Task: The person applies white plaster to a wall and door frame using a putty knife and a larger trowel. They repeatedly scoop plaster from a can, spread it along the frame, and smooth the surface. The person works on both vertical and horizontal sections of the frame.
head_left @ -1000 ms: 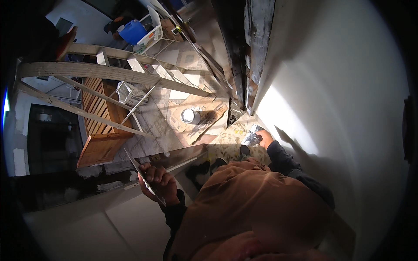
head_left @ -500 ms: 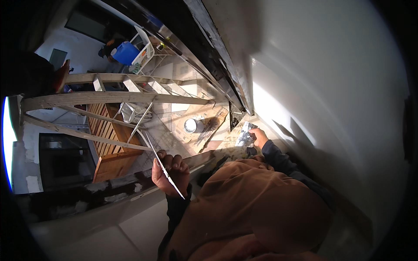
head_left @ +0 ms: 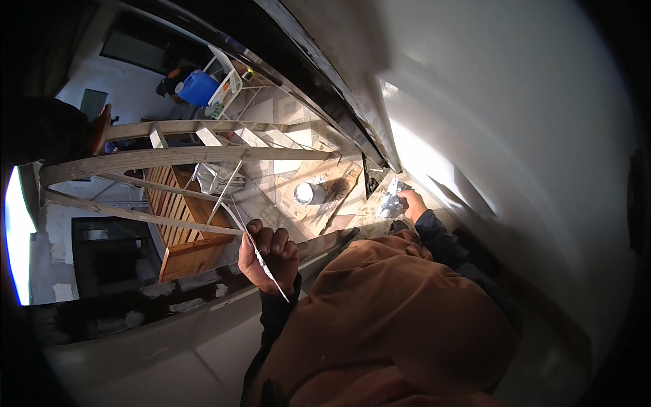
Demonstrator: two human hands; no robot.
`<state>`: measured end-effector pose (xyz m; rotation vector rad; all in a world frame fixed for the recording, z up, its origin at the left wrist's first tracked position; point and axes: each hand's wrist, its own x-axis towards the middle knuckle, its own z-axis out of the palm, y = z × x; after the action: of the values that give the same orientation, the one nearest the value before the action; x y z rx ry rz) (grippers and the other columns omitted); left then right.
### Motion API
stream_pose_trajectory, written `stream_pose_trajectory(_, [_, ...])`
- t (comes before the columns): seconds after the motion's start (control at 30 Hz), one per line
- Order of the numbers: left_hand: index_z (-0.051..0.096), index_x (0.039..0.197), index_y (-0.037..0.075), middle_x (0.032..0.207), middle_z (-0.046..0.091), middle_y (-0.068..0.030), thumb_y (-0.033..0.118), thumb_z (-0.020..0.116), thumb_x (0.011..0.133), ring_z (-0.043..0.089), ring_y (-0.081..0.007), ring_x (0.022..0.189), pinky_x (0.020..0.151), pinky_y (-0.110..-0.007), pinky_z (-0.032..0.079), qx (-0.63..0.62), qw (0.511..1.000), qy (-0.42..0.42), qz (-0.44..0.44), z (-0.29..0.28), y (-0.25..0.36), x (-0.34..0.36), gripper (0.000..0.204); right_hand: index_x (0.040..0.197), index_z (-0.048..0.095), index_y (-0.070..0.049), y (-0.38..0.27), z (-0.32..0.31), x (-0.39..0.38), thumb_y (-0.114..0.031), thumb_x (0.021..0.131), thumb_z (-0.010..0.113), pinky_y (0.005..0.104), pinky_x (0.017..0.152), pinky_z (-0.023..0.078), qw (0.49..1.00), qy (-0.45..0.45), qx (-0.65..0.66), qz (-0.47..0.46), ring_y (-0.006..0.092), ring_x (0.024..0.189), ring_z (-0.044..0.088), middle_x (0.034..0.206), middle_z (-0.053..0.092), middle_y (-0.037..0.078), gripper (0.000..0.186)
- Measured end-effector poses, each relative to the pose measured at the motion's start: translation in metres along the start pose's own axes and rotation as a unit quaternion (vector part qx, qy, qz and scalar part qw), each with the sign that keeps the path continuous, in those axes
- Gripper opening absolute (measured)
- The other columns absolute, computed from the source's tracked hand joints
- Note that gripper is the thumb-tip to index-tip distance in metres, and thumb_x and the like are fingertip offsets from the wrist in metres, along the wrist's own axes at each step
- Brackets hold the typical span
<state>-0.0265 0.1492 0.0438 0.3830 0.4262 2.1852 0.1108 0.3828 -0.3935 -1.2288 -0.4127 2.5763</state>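
My left hand (head_left: 270, 264) is closed round a thin, flat plastering blade (head_left: 262, 260), held almost edge-on over the dark brown sill beside me, with white paste along it. My right hand (head_left: 413, 206) grips a broad putty knife (head_left: 390, 201) smeared with grey-white, near the foot of the white wall (head_left: 508, 136) on my right. Beyond my hands, an open can of white paste (head_left: 305, 194) sits on flattened cardboard (head_left: 319, 214) laid over the tiled floor. My orange-brown clothing hides much of what lies directly below me.
A tilted wooden ladder (head_left: 183, 157) spans the left half above a slatted wooden piece (head_left: 196, 251). Further back are a white folding chair (head_left: 232, 87) and a blue jug (head_left: 200, 88). A dark door frame (head_left: 339, 112) runs down to the floor. A dark shape at far left is unclear.
My left hand has moved up and rightward with its blade, toward the middle of the view. My right hand has shifted slightly upward. The surroundings have turned a little as the view shifts.
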Motion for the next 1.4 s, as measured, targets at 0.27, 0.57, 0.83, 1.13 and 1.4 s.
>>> stream_pose_trajectory(0.27, [0.056,0.123,0.007,0.089,0.061,-0.0019,0.028,0.045,0.105,0.054,-0.0188,0.087,0.076,-0.033,0.047,-0.01,0.999,0.022,0.023,-0.007,0.003,-0.009,0.029,0.088,0.066,-0.001,-0.013,0.045,-0.02,-0.006,0.083,0.069,0.0403,0.071,0.055,0.997,0.071,-0.033,0.017,0.0252,0.077,0.068,0.085,0.067,0.01,0.008])
stream_pose_trajectory(0.57, [0.06,0.118,0.004,0.084,0.063,-0.0037,0.026,0.044,0.106,0.058,-0.019,0.082,0.073,-0.034,0.049,0.008,0.991,0.12,0.063,-0.018,0.008,-0.021,0.03,0.094,0.066,0.0,0.024,0.003,0.032,-0.001,0.078,0.066,0.0406,0.075,0.056,0.919,-0.124,-0.285,-0.244,0.0295,0.082,0.068,0.089,0.068,0.013,0.016])
stream_pose_trajectory(0.83, [0.061,0.114,0.006,0.083,0.061,-0.0028,0.027,0.048,0.105,0.056,-0.018,0.079,0.07,-0.033,0.047,0.011,0.982,0.173,0.071,-0.031,0.007,-0.027,0.027,0.108,0.067,-0.001,0.033,-0.037,0.064,0.007,0.059,0.069,0.0397,0.091,0.052,0.827,-0.151,-0.469,-0.27,0.0382,0.102,0.065,0.105,0.069,0.021,0.05])
stream_pose_trajectory(1.13, [0.061,0.108,0.009,0.081,0.059,-0.0072,0.034,0.049,0.104,0.053,-0.021,0.071,0.061,-0.035,0.046,0.071,0.943,0.32,0.06,-0.037,0.01,-0.037,0.028,0.108,0.068,-0.004,0.006,-0.018,0.02,-0.001,0.058,0.077,0.0406,0.087,0.053,0.587,-0.168,-0.673,-0.417,0.0386,0.097,0.066,0.103,0.069,0.019,0.051])
stream_pose_trajectory(1.4, [0.059,0.118,0.001,0.096,0.068,-0.0131,0.029,0.046,0.104,0.064,-0.0249,0.075,0.066,-0.038,0.052,0.023,0.943,0.323,0.081,-0.065,0.021,-0.05,0.034,0.103,0.069,-0.003,0.01,-0.032,0.035,-0.003,0.058,0.075,0.0429,0.084,0.054,0.537,-0.182,-0.681,-0.463,0.0399,0.094,0.066,0.098,0.07,0.019,0.046])
